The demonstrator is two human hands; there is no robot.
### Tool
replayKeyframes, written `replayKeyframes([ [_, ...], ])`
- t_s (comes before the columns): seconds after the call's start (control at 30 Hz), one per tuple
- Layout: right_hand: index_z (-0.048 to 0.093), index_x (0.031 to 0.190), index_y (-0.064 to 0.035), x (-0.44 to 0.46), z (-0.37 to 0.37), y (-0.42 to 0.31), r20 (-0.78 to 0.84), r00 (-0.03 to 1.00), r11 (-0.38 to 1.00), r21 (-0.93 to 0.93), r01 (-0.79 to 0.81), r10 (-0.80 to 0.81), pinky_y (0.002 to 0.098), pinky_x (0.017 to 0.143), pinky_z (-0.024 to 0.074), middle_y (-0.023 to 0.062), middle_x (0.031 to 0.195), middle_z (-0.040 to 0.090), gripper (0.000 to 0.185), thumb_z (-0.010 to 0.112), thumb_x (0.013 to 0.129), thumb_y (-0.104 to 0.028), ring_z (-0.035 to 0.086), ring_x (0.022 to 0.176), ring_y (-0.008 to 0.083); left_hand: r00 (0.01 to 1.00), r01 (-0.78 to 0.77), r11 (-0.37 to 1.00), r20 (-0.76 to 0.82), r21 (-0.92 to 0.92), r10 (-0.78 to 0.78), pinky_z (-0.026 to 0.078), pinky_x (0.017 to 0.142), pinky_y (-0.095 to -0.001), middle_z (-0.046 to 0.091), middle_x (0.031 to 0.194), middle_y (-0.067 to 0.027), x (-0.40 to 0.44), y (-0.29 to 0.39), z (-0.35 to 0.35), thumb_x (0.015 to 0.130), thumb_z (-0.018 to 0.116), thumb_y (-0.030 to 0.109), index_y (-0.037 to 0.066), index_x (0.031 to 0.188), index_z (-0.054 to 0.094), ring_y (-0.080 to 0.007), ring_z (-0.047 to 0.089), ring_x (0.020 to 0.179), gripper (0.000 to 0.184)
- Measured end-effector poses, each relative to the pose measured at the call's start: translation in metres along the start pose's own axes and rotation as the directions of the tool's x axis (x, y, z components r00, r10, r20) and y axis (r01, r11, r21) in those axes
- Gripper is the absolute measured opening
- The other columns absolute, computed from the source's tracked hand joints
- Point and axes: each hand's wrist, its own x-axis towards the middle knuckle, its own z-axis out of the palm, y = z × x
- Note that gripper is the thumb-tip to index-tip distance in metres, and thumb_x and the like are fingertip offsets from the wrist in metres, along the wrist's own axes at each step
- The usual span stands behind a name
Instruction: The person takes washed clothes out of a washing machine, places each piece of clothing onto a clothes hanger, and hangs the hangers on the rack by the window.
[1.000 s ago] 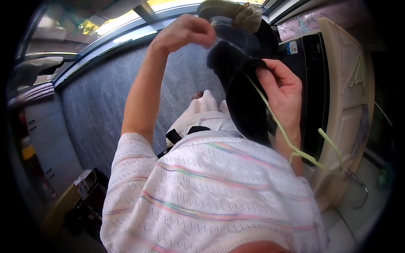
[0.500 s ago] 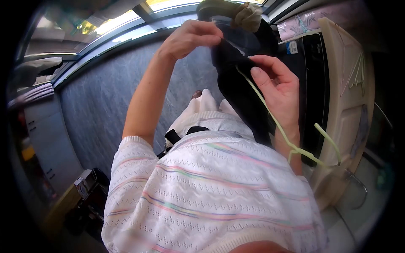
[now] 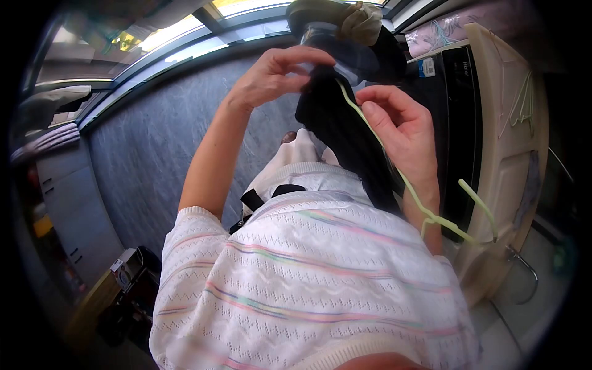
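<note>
A black garment (image 3: 345,132) hangs down in front of me, its upper end draped over the tip of a pale green clothes hanger (image 3: 401,176). My left hand (image 3: 271,77) has its thumb and forefinger around the cloth at that upper end. On the other side, my right hand (image 3: 404,123) is curled with thumb and fingertips together against the hanger's arm. The hanger's hook curves out past my right wrist. Part of the garment is hidden behind my right hand and the hanger.
A black appliance (image 3: 461,111) and a light wooden cabinet (image 3: 509,172) stand on the right, with thin hangers (image 3: 523,108) on the cabinet. Ahead, a beige cloth (image 3: 362,24) lies near the window. Grey drawers (image 3: 77,203) stand left of the grey floor (image 3: 154,142).
My left hand has moved slightly down and right with the garment's upper end. The cloth has shifted left off my right fingertips, and more of the hanger's arm shows.
</note>
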Motion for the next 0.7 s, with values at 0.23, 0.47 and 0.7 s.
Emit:
replayKeyframes([
  [0.23, 0.060, 0.091, 0.0009, -0.002, 0.001, -0.003, 0.019, 1.000, 1.000, -0.029, -0.011, 0.012, 0.0200, 0.060, 0.0449, 0.0036, 0.078, 0.062, 0.013, 0.057, 0.080, -0.006, 0.056, 0.065, 0.0080, 0.980, 0.189, 0.982, -0.055, -0.011, -0.189, 0.044, 0.067, -0.0191, 0.059, 0.084, 0.0011, 0.003, -0.002, -0.003, 0.076, 0.054, -0.002, 0.005, 0.093, 0.064, -0.0057, 0.053, 0.074, 0.021],
  [0.47, 0.055, 0.104, 0.0047, -0.006, -0.056, -0.030, 0.538, 0.792, 0.943, -0.020, -0.332, 0.290, 0.0181, 0.057, 0.0454, 0.0089, 0.080, 0.061, 0.025, 0.054, 0.080, -0.004, 0.057, 0.063, 0.0086, 0.991, 0.126, 0.990, -0.031, -0.057, -0.128, 0.042, 0.065, -0.0185, 0.056, 0.078, 0.0025, 0.002, -0.003, -0.007, 0.073, 0.068, 0.017, 0.002, 0.088, 0.063, -0.0052, 0.050, 0.070, 0.022],
  [0.7, 0.052, 0.107, 0.0099, 0.000, -0.100, -0.018, 0.885, 0.287, 0.930, 0.342, 0.135, -0.367, 0.0276, 0.068, 0.0508, 0.0272, 0.111, 0.049, 0.042, 0.067, 0.074, -0.012, 0.061, 0.088, 0.0261, 0.981, 0.152, 0.988, -0.114, -0.030, -0.154, 0.043, 0.067, -0.0207, 0.057, 0.078, 0.0016, -0.001, -0.003, -0.012, 0.072, 0.069, 0.014, 0.001, 0.089, 0.063, -0.0075, 0.052, 0.072, 0.022],
])
